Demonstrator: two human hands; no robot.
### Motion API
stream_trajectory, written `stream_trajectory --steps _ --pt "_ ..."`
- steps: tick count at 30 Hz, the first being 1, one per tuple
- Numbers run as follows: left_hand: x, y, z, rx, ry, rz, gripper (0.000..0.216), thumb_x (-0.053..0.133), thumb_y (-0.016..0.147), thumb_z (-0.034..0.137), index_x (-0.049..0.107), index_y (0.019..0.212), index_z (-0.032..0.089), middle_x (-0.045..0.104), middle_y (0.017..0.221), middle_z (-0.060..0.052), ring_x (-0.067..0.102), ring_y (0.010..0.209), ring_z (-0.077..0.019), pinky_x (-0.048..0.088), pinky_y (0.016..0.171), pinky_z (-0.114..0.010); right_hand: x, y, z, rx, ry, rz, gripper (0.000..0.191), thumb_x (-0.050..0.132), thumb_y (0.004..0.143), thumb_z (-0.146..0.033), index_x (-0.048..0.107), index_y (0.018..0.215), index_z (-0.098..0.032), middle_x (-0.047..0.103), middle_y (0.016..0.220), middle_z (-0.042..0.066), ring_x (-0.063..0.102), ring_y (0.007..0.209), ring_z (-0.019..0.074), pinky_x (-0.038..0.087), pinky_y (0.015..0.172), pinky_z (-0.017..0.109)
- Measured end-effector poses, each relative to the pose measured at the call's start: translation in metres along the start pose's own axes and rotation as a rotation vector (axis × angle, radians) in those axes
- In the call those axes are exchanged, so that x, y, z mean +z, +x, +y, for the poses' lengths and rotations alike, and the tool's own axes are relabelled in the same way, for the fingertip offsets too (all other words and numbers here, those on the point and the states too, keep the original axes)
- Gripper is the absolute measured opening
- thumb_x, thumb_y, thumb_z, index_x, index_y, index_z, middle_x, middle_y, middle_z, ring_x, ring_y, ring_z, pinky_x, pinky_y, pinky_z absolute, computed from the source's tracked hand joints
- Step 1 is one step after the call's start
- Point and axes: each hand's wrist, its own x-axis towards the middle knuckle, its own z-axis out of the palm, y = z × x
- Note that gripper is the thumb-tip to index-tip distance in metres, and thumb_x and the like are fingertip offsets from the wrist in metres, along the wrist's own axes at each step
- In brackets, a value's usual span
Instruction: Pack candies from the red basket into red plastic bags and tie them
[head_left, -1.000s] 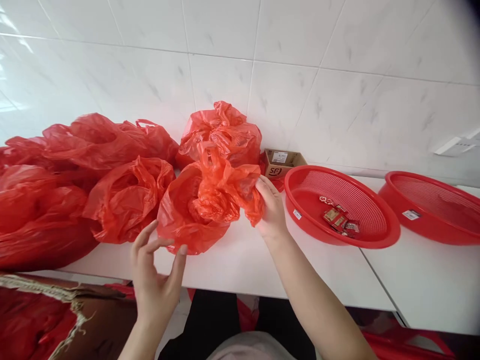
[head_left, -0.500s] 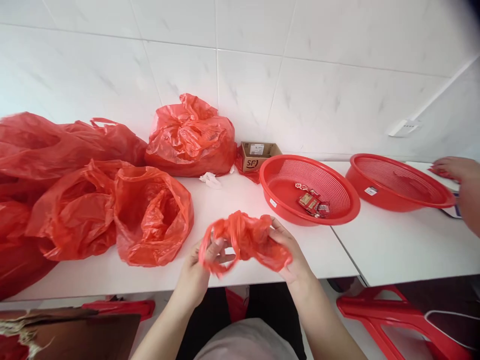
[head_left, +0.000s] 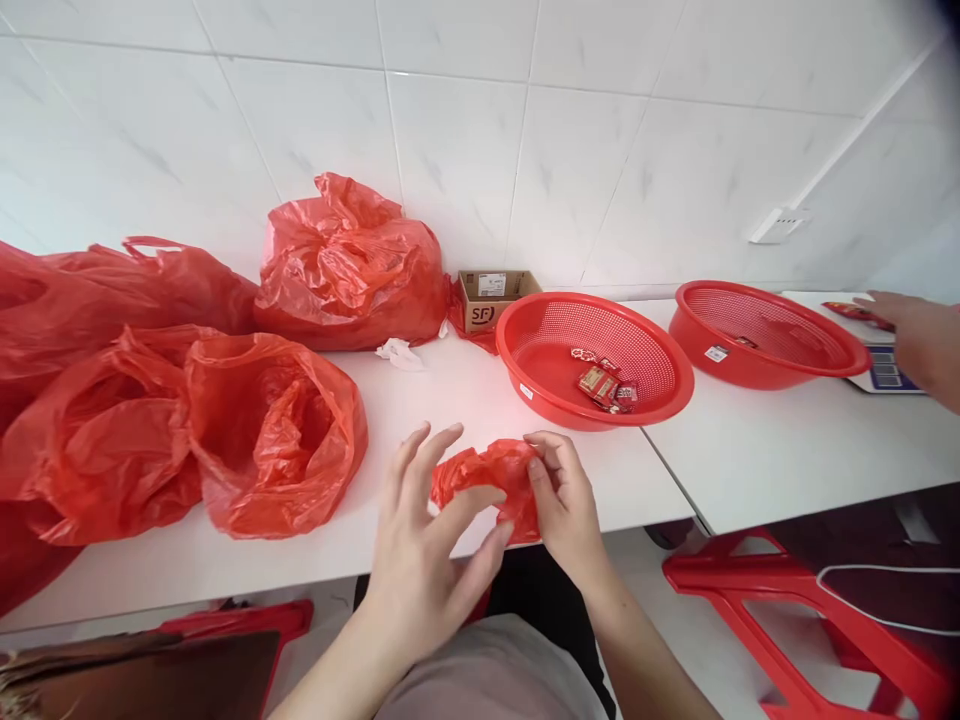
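Note:
A crumpled red plastic bag (head_left: 487, 472) is at the front edge of the white table. My right hand (head_left: 566, 500) pinches the bag's right side between thumb and fingers. In front of the bag, my left hand (head_left: 431, 535) has its fingers spread, the thumb and index finger apart with nothing gripped; whether it touches the bag I cannot tell. Beyond my hands, a red mesh basket (head_left: 517, 365) holds several small red and gold packets (head_left: 598, 385).
Large red plastic bags (head_left: 349, 265) fill the left side. A small cardboard box (head_left: 480, 315) stands by the wall. Rightward are a second red basket (head_left: 750, 372), a scale (head_left: 889, 375) and another person's hand (head_left: 904, 315) with a red packet (head_left: 855, 312). Below stands a red stool (head_left: 772, 590).
My left hand has let go of the bag and opened its fingers. The bag is more bunched. The other person's hand shows a red packet over the scale. The view has shifted slightly.

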Motion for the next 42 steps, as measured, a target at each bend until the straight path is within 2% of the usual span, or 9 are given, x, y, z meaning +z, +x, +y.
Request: stream_trajectory --steps 3,8,17,21,25,29,31,37,42 --pt "0.030 0.003 -0.010 -0.100 0.159 -0.157 0.016 0.055 0.091 0.026 0.070 0.097 0.026 0.052 0.139 -0.009 0.037 0.136 -0.0395 0.029 0.106 -0.068 0.002 -0.003 0.000 -0.059 -0.067 -0.059 0.020 0.043 0.099 -0.032 0.051 0.117 -0.025 0.066 0.112 0.006 0.064 0.102 0.0177 0.051 0.085 0.030" --pt "0.069 0.005 -0.028 -0.163 0.212 -0.284 0.021 0.049 0.093 0.026 0.070 0.094 0.023 0.070 0.096 -0.005 0.061 0.104 -0.0256 0.024 0.113 -0.060 0.002 -0.009 -0.002 -0.077 -0.077 -0.126 0.021 0.042 0.100 -0.032 0.055 0.115 -0.025 0.064 0.114 0.005 0.061 0.105 0.0175 0.049 0.090 0.031" --pt "0.041 0.013 -0.098 -0.401 0.439 -0.279 0.031 0.042 0.086 0.012 0.067 0.104 0.015 0.059 0.114 -0.019 0.056 0.105 -0.0347 0.042 0.097 -0.055 -0.043 -0.006 -0.007 0.318 0.456 -0.064 0.017 0.060 0.090 -0.040 0.057 0.101 -0.027 0.057 0.075 -0.004 0.054 0.061 0.0113 0.044 0.059 0.023" --pt "0.028 0.011 -0.096 -0.415 0.389 -0.401 0.036 0.040 0.082 0.005 0.066 0.104 0.018 0.060 0.118 -0.014 0.063 0.096 -0.0292 0.050 0.069 -0.036 -0.067 0.014 0.001 0.123 -0.024 0.127 0.014 0.057 0.090 -0.035 0.066 0.089 -0.023 0.064 0.095 0.004 0.061 0.091 0.0201 0.047 0.085 0.035" --pt "0.020 0.016 -0.072 -0.423 0.330 -0.481 0.024 0.042 0.086 0.015 0.065 0.092 0.020 0.062 0.115 -0.008 0.065 0.068 -0.0200 0.042 0.055 -0.032 -0.062 0.008 -0.030 -0.257 -0.367 0.285 0.018 0.055 0.090 -0.023 0.069 0.100 -0.025 0.063 0.111 0.008 0.057 0.110 0.0252 0.042 0.100 0.043" --pt "0.018 0.024 -0.051 -0.430 0.277 -0.483 0.019 0.046 0.090 0.029 0.063 0.086 0.020 0.064 0.103 -0.006 0.063 0.065 -0.0194 0.039 0.055 -0.031 -0.023 -0.009 -0.053 -0.317 -0.244 -0.255 0.035 0.046 0.093 -0.014 0.067 0.116 -0.032 0.072 0.104 0.002 0.067 0.096 0.0197 0.054 0.081 0.033" --pt "0.019 0.025 -0.047 -0.408 0.214 -0.478 0.019 0.046 0.089 0.027 0.062 0.083 0.021 0.064 0.094 -0.005 0.063 0.067 -0.0192 0.039 0.057 -0.030 -0.007 -0.004 -0.043 -0.331 -0.316 -0.473 0.041 0.043 0.093 -0.011 0.066 0.121 -0.030 0.072 0.112 0.002 0.067 0.101 0.0200 0.054 0.085 0.034" --pt "-0.002 0.025 -0.077 -0.444 0.261 -0.440 0.023 0.042 0.087 0.021 0.065 0.085 0.021 0.060 0.090 -0.006 0.064 0.072 -0.0217 0.042 0.061 -0.030 -0.026 0.035 0.008 0.015 -0.979 -0.568 0.054 0.054 0.085 -0.016 0.054 0.138 -0.023 0.070 0.118 0.013 0.067 0.103 0.0309 0.052 0.082 0.042" --pt "-0.014 0.028 -0.096 -0.504 0.450 -0.470 0.037 0.040 0.086 0.022 0.063 0.115 0.021 0.056 0.105 -0.011 0.064 0.077 -0.0262 0.045 0.060 -0.034 -0.050 0.033 -0.003 0.062 -0.889 -0.838 0.079 0.060 0.078 -0.015 0.036 0.150 -0.036 0.057 0.140 0.007 0.062 0.115 0.0321 0.051 0.089 0.043"
